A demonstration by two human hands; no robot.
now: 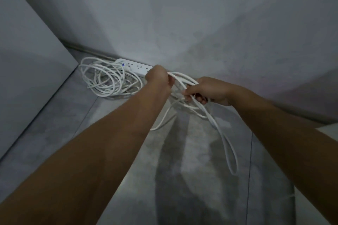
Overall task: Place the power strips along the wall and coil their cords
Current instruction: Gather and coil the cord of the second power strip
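A white power strip [136,67] lies on the floor against the base of the grey wall, with a small blue light at its left end. A loose coil of white cord [106,80] rests on the floor in front of and beside it. My left hand [158,78] and my right hand [206,90] are both closed on a second bundle of white cord [184,86], held above the floor just right of the strip. One long loop [228,150] of that cord hangs down toward me. Any strip on this second cord is hidden.
The grey wall [182,23] runs across the back, meeting the floor along a dark skirting line. A grey panel [27,60] stands at the left and forms a corner. The grey floor [128,170] carries the shadow of my arms.
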